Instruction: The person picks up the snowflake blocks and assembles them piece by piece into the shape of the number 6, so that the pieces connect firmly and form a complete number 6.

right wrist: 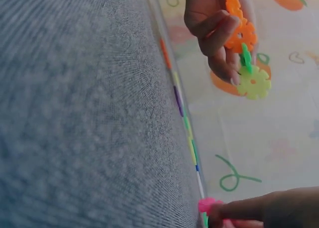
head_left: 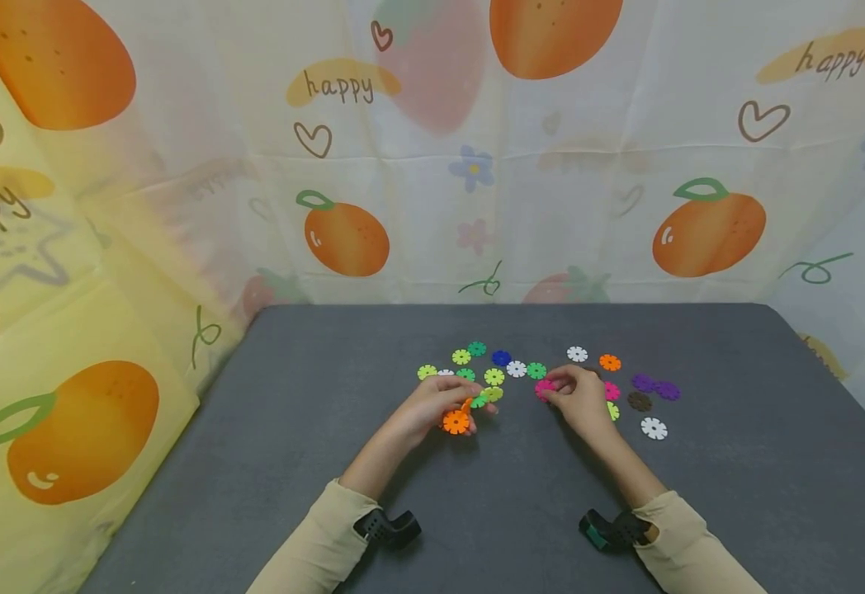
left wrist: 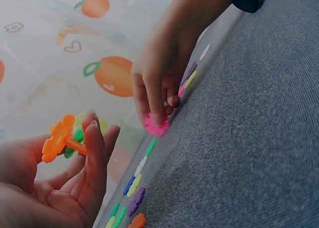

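My left hand (head_left: 428, 407) holds a small chain of interlocking plastic snowflake discs. In the right wrist view the chain shows orange discs (right wrist: 241, 36), a green disc (right wrist: 246, 59) and a yellow-green disc (right wrist: 255, 83) slotted together. Between thumb and fingertips, my right hand (head_left: 583, 403) pinches a pink disc (head_left: 544, 389) close to the tabletop. The left wrist view shows that pink disc (left wrist: 156, 126) tilted up beneath the fingers. Behind and around the hands, more flat discs lie loose, among them a green disc (head_left: 536, 371) and a white disc (head_left: 517, 370).
On the dark grey table (head_left: 269, 462), several discs lie to the right of my right hand, including purple discs (head_left: 655, 386), a brown disc (head_left: 640, 402) and a white disc (head_left: 654, 428). A fruit-patterned cloth (head_left: 418, 239) hangs behind the table.
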